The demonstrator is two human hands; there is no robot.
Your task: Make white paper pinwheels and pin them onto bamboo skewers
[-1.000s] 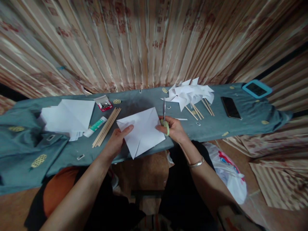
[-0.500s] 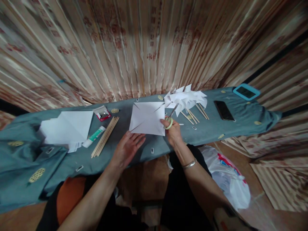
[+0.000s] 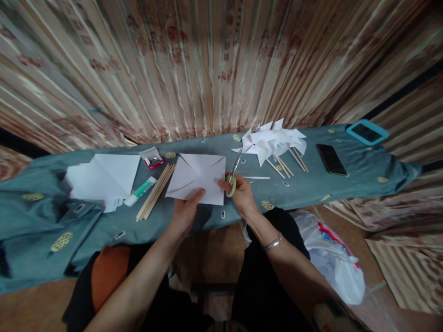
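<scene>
A square white sheet of paper [image 3: 199, 175], with slits running in from its corners, is held up over the cloth-covered table. My left hand [image 3: 187, 210] grips its lower edge, thumb on top and fingers hidden underneath. In my right hand [image 3: 240, 191] is a pair of scissors [image 3: 236, 166], its pale green handles round my fingers and its blades pointing away from me. The right hand is at the paper's right edge; I cannot tell whether its thumb touches the sheet. Thin paper strips [image 3: 256, 178] lie beyond that hand.
Left on the table [image 3: 194, 222] are white sheets [image 3: 114, 170], a glue stick [image 3: 140, 191], wooden sticks [image 3: 155, 191] and a small box of metal bits [image 3: 152, 159]. Paper pinwheels [image 3: 273, 140] on sticks, a phone [image 3: 330, 159] and a blue-framed device [image 3: 367, 132] lie right. A plastic bag [image 3: 334, 258] sits on the floor.
My left hand has gone from open fingers beneath the sheet's corner to a thumb-on-top grip. The paper has shifted left and turned slightly. The scissors have moved left with my right hand.
</scene>
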